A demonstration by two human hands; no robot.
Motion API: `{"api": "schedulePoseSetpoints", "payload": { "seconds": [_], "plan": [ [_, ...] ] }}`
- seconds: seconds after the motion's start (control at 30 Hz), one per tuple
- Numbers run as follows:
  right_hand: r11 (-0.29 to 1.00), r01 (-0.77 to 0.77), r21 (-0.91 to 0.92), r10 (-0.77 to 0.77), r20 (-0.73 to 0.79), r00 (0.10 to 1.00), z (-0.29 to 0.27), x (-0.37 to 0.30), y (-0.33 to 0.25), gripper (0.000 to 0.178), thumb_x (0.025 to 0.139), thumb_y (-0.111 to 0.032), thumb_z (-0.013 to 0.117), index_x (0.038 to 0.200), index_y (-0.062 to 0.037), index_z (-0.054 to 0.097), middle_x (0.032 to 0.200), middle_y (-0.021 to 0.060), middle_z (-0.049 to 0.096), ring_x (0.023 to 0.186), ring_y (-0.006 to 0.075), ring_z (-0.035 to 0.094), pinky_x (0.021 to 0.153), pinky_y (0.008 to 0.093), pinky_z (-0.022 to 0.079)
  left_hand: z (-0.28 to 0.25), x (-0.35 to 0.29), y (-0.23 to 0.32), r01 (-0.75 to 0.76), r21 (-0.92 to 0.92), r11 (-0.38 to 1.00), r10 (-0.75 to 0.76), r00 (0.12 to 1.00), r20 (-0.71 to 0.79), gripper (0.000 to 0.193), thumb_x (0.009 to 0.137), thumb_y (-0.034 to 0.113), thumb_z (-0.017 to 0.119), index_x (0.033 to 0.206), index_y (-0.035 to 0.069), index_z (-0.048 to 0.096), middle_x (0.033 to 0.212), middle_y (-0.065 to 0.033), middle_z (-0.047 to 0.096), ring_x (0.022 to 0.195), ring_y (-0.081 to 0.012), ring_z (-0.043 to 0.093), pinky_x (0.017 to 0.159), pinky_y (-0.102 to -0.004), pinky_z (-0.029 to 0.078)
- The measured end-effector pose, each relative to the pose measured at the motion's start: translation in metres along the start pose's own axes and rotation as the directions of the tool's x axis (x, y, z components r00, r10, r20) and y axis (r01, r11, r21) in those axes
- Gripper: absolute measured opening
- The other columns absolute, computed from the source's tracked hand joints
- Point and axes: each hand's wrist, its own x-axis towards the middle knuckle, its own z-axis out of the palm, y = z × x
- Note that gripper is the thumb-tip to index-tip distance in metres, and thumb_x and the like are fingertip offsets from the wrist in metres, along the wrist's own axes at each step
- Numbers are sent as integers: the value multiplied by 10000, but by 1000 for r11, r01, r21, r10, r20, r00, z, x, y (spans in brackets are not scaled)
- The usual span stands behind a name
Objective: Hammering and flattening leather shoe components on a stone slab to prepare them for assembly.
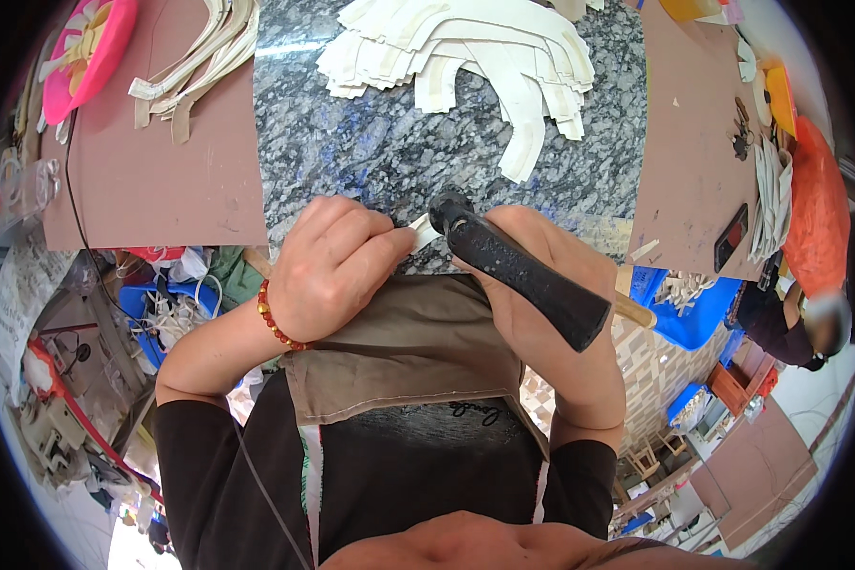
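Note:
My left hand (337, 261), with a red bead bracelet at the wrist, pinches a small white strip (427, 234) at the near edge of a grey speckled stone slab (351, 147). In my right hand (562, 249) is a hammer (532, 269) with a long black head; its wooden handle end sticks out to the right. The round face of the hammer is down beside the strip, though whether they touch is hard to tell. Farther back on the slab lies a spread pile of curved white pieces (527, 147).
Curved beige strips (204, 71) and a pink basket (90, 66) are on the brown board at left. To the right are a phone (731, 236), keys (741, 131) and stacked white pieces (772, 199). Below are blue bins (698, 323); another person (779, 321) is at far right.

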Motion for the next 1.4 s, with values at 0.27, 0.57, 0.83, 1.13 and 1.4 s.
{"api": "schedulePoseSetpoints", "payload": {
  "seconds": [0.27, 0.57, 0.83, 1.13, 1.4],
  "plan": [
    [996, 84, 25, -82, -76, 994, -1, -1, -5, 203, 861, -113, 694, 1035, -112, 588, 822, 77, 588, 746, 305, 651, 621, 427, 505, 3, 2, 3, -59, 82, 995, 60, 998, -10, 347, 733, 29, 776, 1073, -17, 726, 948, -98, 652, 827, -266, 631, 717, -386, 513],
    [959, 170, -227, -152, 91, 984, 4, 7, -10, 181, 928, -227, 682, 1003, -121, 556, 792, 50, 556, 713, 263, 649, 590, 411, 495, -8, 11, 2, -47, 119, 992, 37, 996, 87, 242, 768, 87, 720, 1003, 29, 711, 961, -67, 631, 877, -241, 617, 755, -372, 471],
    [994, 89, -69, -84, 75, 994, 4, 8, -8, 151, 939, -211, 672, 977, -125, 553, 797, 53, 561, 716, 269, 650, 588, 414, 496, -9, -4, -8, -41, 68, 997, 38, 998, 48, 250, 799, 156, 775, 1023, 57, 730, 928, -32, 638, 844, -219, 608, 785, -370, 454],
    [956, 274, -106, -261, 119, 958, 13, 8, -5, 175, 912, -158, 724, 1047, -112, 622, 821, 77, 612, 727, 297, 662, 601, 423, 502, -7, -8, -6, -72, 153, 986, 72, 997, 7, 234, 792, 215, 798, 937, 62, 698, 882, -44, 588, 814, -235, 587, 732, -379, 455],
    [994, 57, -91, -64, -81, 995, -11, -31, 32, 173, 884, -140, 818, 976, -56, 697, 867, 130, 698, 757, 349, 699, 661, 391, 548, 43, 27, 24, 143, -13, 990, -143, 989, 28, 171, 816, 126, 721, 908, 66, 590, 921, -115, 578, 885, -324, 594, 802, -439, 517]
  ]
}}
